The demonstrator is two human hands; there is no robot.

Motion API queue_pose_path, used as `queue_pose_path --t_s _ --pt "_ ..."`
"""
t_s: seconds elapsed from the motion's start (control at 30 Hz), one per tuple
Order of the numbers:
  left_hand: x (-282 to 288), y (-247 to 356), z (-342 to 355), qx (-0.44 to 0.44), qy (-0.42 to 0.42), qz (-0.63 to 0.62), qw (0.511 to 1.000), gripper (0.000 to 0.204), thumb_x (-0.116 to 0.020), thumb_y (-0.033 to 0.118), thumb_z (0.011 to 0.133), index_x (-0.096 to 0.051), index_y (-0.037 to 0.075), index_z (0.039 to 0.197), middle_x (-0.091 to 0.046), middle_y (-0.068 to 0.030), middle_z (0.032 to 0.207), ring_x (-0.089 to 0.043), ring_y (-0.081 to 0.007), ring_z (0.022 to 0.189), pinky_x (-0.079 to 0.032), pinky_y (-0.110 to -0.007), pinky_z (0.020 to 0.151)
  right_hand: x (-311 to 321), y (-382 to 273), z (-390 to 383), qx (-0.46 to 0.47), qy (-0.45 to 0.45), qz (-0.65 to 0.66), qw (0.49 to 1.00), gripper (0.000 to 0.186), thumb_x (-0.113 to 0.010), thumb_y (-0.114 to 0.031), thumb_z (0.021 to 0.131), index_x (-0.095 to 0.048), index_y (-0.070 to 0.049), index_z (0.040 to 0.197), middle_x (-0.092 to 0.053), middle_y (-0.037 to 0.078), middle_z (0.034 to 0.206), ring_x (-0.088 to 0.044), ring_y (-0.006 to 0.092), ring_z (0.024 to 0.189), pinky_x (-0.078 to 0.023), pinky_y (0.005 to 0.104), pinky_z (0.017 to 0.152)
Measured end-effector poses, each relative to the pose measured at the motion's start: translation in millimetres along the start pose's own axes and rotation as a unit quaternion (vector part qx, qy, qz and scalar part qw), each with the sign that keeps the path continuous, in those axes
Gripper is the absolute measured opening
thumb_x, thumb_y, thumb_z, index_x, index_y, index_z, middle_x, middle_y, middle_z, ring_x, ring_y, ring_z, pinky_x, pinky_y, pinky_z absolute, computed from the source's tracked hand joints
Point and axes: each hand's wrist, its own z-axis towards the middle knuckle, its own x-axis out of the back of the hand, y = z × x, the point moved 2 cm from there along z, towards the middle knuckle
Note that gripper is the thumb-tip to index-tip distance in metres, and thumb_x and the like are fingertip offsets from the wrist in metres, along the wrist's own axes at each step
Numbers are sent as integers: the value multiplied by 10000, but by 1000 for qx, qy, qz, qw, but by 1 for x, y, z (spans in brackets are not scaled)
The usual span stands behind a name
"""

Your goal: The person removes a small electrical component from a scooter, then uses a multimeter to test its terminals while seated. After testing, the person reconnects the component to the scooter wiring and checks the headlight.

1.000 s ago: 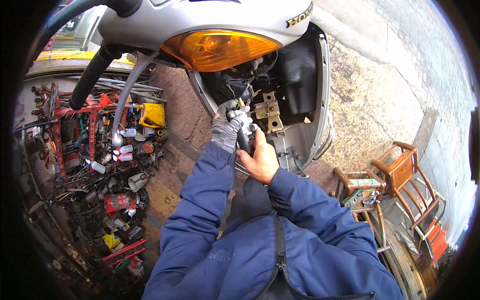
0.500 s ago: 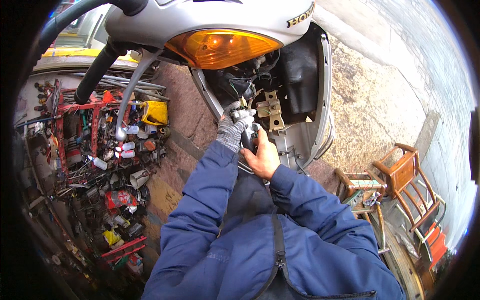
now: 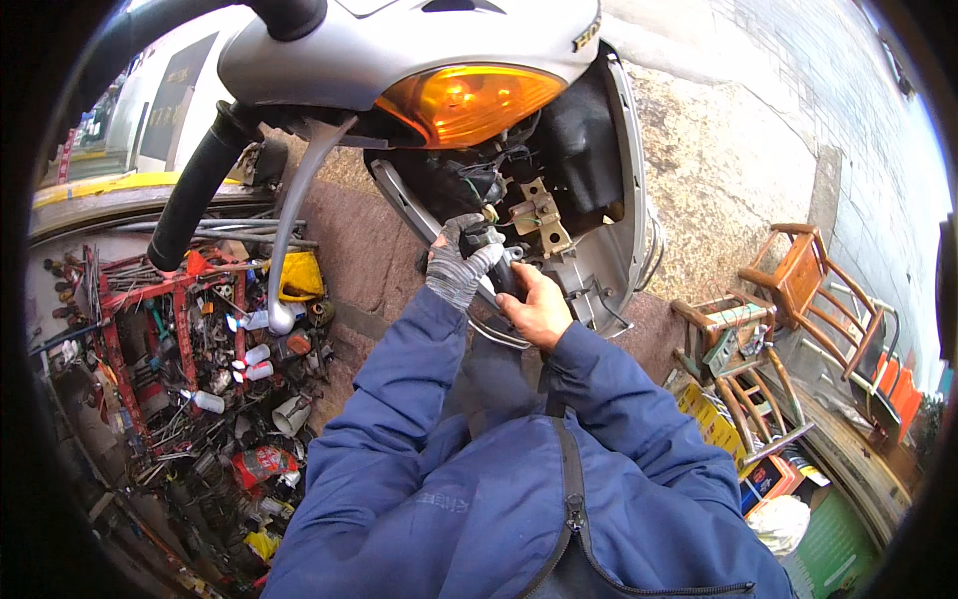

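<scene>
In front of me is a silver scooter (image 3: 299,70) with its front cover off, an amber indicator lens (image 3: 474,100) above the opening. My left hand (image 3: 463,265), in a grey striped fingerless-looking glove, is closed round a small dark part with a greyish top (image 3: 511,272), whose kind I cannot make out. My bare right hand (image 3: 539,309) grips that part's right side, with thumb and fingers bent. A tan metal bracket (image 3: 542,217) sits just beyond my hands inside the body. Dark wiring (image 3: 484,178) runs behind my left fingers.
At left, a black handlebar grip (image 3: 205,185) and silver brake lever (image 3: 294,220) jut over a red rack (image 3: 185,344) crowded with tools, bottles and scrap. Wooden chairs (image 3: 798,290) stand at right, near a yellow box (image 3: 711,419). The scooter's panel edge (image 3: 634,170) borders the opening.
The whole view has shifted, showing more of the boxes below the chairs. Both hands stay together on the dark part, which appears slightly lower and farther right.
</scene>
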Motion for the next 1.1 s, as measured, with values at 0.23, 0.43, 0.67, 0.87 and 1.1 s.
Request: queue_pose_path --t_s 0.23,0.43,0.67,0.87,1.1 --pt "-9 -2 -4 29 -7 -71 997 472 -662 -144 764 -520 26 1180 -654 -104 978 -666 -212 939 -563 -347 841 7 -17 -19 20 73 -118 990 528 -706 -167 791 -532 37 1246 -670 263 983 -673 372 917 -520 399 830" --pt "-7 -5 -6 1 7 -50 999 505 -684 -127 751 -508 33 1197 -649 -102 985 -652 -190 918 -560 -339 841 32 -17 -8 7 64 -49 997 342 -702 -168 837 -637 46 1096 -706 173 923 -683 176 811 -535 322 745" --pt "3 0 5 -82 -1 189 979 515 -720 -84 760 -508 44 1213 -648 -75 1047 -638 -157 926 -544 -311 858 50 -56 49 49 92 -9 994 305 -642 -251 862 -699 17 994 -700 170 795 -678 247 721 -522 359 677" --pt "12 19 10 -94 -54 198 974 539 -732 -42 759 -487 48 1230 -625 -97 1144 -631 -178 1018 -523 -323 902 34 -74 75 -35 82 40 995 342 -698 -273 821 -695 59 901 -694 160 779 -646 199 699 -507 354 686" --pt "23 31 21 -99 -100 238 961 569 -746 -42 729 -505 48 1237 -657 -85 1088 -643 -155 975 -532 -302 872 22 -72 73 -79 22 221 972 245 -665 -218 879 -663 25 907 -589 27 662 -507 110 495 -391 263 452"
